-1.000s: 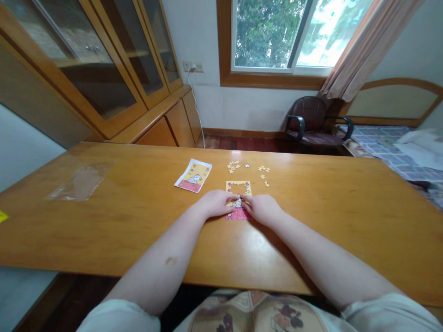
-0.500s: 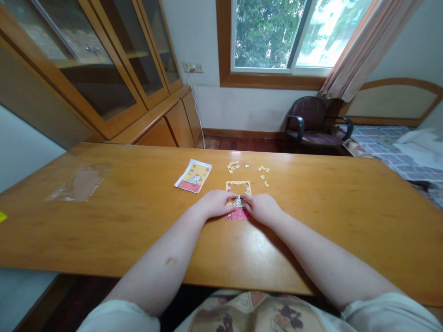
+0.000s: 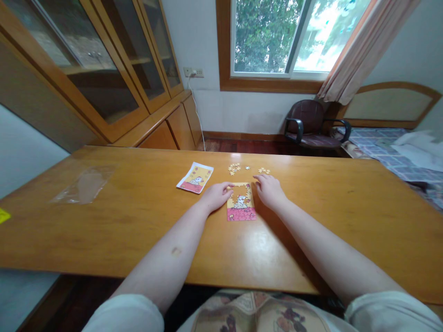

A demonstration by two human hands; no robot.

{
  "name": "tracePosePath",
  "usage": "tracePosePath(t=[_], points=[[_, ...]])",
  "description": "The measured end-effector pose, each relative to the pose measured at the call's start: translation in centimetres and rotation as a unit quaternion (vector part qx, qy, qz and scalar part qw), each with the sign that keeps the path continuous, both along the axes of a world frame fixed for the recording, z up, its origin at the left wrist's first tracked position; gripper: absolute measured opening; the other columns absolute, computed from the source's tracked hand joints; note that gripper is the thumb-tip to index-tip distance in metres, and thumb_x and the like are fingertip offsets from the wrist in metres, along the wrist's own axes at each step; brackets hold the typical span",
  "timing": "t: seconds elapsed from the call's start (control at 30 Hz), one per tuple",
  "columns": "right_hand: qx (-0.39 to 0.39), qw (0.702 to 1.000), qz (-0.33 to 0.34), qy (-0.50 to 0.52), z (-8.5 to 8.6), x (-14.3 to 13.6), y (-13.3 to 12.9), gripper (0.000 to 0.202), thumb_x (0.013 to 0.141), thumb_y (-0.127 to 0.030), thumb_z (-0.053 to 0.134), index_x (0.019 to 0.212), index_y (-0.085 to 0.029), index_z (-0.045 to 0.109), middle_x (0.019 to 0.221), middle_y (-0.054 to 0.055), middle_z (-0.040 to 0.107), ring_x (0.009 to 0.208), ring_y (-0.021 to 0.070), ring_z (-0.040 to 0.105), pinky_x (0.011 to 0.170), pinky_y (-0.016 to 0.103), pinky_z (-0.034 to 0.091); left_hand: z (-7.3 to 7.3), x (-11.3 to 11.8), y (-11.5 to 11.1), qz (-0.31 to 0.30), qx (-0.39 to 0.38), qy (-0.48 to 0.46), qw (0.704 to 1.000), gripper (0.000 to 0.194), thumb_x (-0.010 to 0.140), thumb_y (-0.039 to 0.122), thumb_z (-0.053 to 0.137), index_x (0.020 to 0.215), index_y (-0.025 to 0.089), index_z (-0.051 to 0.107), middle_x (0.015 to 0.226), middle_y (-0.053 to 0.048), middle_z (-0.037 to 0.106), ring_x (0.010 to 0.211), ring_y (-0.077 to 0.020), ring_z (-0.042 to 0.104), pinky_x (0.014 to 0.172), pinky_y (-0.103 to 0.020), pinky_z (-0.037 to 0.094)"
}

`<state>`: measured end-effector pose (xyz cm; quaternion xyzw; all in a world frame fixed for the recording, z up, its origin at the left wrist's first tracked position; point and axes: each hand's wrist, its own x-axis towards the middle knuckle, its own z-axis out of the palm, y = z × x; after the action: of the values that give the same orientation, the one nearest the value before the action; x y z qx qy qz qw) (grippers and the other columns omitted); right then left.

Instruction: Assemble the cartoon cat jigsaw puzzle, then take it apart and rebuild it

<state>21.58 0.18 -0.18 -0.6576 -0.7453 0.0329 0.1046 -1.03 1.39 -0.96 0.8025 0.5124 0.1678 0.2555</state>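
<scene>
A jigsaw puzzle (image 3: 241, 215), mostly assembled, lies flat on the table. It shows a white animal figure on yellow above a pink band, with a gap in its upper middle. My left hand (image 3: 216, 197) rests at the puzzle's left edge, thumb and fingers apart, fingertips touching its upper left side. Just right of the puzzle is my right hand (image 3: 270, 191), fingers stretched forward and nothing visible in them. Beyond it lie several loose yellow pieces (image 3: 264, 170); some of that group may be hidden under the hand. Another cluster of loose pieces (image 3: 234, 168) and one single piece (image 3: 247, 168) sit behind the puzzle.
A printed picture sheet (image 3: 195, 178) with the same design lies left of the puzzle. Farther left is a clear plastic bag (image 3: 85, 184), with a yellow item (image 3: 4, 215) at the table's left edge. Behind the wooden table (image 3: 145, 230) stands an office chair (image 3: 308, 122).
My right hand has left the puzzle's middle and moved right and forward, towards the loose pieces. My left hand has shifted up to the puzzle's left edge, uncovering the animal figure.
</scene>
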Motion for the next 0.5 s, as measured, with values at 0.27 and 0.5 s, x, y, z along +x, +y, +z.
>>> tracePosePath(t=[0.27,0.5], points=[[-0.047,0.994,0.063,-0.071,-1.1,0.2,7.0,0.045,0.095,-0.022,0.030,0.137,-0.023,0.046,0.149,0.005,0.039,0.131,0.0239,0.037,0.104,0.041,0.029,-0.8,-0.2,0.6,0.020,0.003,-0.037,0.999,0.031,0.087,0.036,0.049,0.107,0.020,0.066,0.063,0.002,0.054,0.063,-0.0143,0.052,0.058,-0.024,0.036],[-0.052,0.996,0.034,-0.059,-1.5,-0.8,8.4,0.035,0.092,-0.021,0.038,0.111,-0.022,0.067,0.121,0.009,0.064,0.116,0.0212,0.051,0.105,0.040,0.022,-1.0,-0.3,0.6,0.028,0.012,-0.048,0.998,0.030,0.087,0.036,0.049,0.107,0.021,0.066,0.065,0.002,0.055,0.063,-0.0140,0.052,0.057,-0.023,0.034]])
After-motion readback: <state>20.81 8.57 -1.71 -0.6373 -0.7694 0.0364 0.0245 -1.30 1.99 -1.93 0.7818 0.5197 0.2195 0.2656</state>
